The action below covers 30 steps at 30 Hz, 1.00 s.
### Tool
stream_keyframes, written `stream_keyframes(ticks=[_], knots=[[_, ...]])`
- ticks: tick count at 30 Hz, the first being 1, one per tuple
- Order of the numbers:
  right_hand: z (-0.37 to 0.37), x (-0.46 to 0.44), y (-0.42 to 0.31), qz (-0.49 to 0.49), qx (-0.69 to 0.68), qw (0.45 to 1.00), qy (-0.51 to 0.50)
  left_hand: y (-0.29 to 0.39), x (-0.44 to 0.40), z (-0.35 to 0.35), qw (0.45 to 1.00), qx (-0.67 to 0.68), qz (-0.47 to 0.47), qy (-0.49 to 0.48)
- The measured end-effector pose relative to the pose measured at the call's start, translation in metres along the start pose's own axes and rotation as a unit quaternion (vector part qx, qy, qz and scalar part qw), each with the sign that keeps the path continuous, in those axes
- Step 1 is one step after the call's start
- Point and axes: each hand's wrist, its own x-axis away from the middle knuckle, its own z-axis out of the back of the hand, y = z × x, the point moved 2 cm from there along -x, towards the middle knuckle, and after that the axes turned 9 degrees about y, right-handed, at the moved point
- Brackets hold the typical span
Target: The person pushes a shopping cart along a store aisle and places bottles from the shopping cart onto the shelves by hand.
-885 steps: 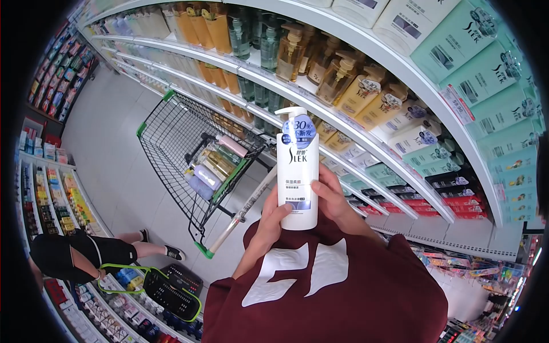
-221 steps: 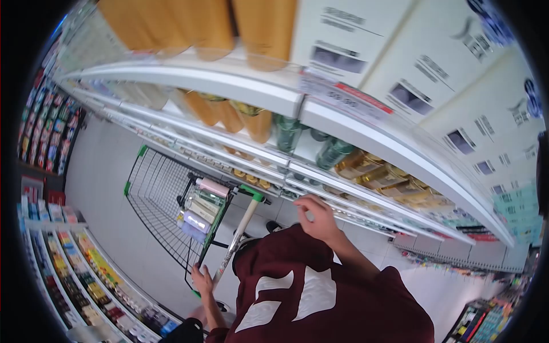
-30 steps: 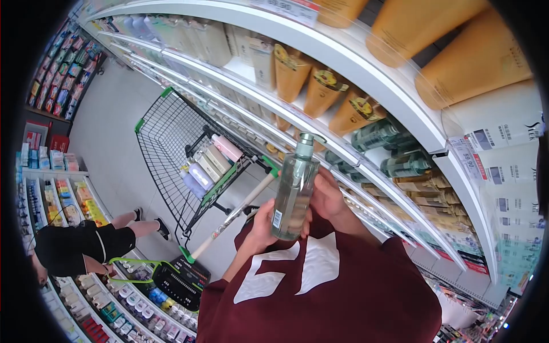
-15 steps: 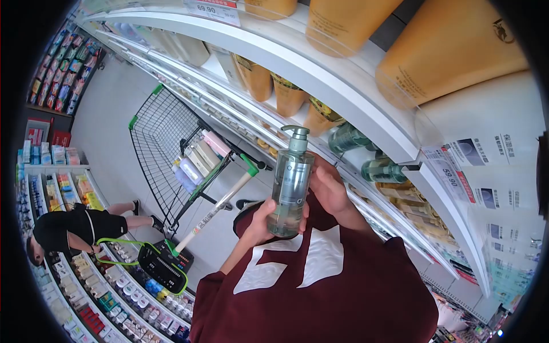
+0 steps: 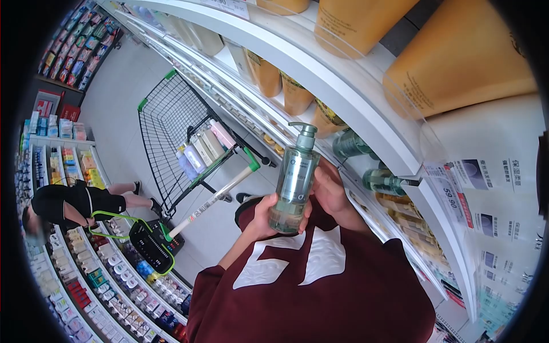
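Observation:
A clear green pump bottle (image 5: 295, 177) with a silvery label stands nearly upright before my chest, its pump head at the top. My left hand (image 5: 267, 216) is wrapped round its lower part, thumb in front and fingertips showing on the far side. Against the bottle's right side rests my right hand (image 5: 333, 191), its fingers curled and partly hidden behind the bottle. Similar green bottles (image 5: 382, 181) lie sideways in my view on the shelf just to the right.
White shelving (image 5: 366, 108) with large orange bottles (image 5: 360, 26) and price tags (image 5: 449, 194) runs along the right. A wire shopping cart (image 5: 171, 131) holding several bottles (image 5: 200, 151) stands left of me. Beyond it, a person (image 5: 74, 206) carries a green-handled black basket (image 5: 151, 246) beside stocked shelves.
The view has shifted slightly, so the cart and shelves appear further right. The bottle tilts a little more to the right, and my right hand has come closer against its side.

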Motion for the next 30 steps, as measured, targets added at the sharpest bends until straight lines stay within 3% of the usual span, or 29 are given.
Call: stream_keyframes(ticks=[15,30], knots=[[0.006,0.005,0.009,-0.014,0.005,0.999,0.038,-0.005,0.004,0.003,1.0,0.011,0.008,-0.024],[0.019,0.012,0.024,-0.144,-0.083,0.98,0.109,-0.014,0.013,-0.004,0.995,-0.079,0.031,-0.047]])
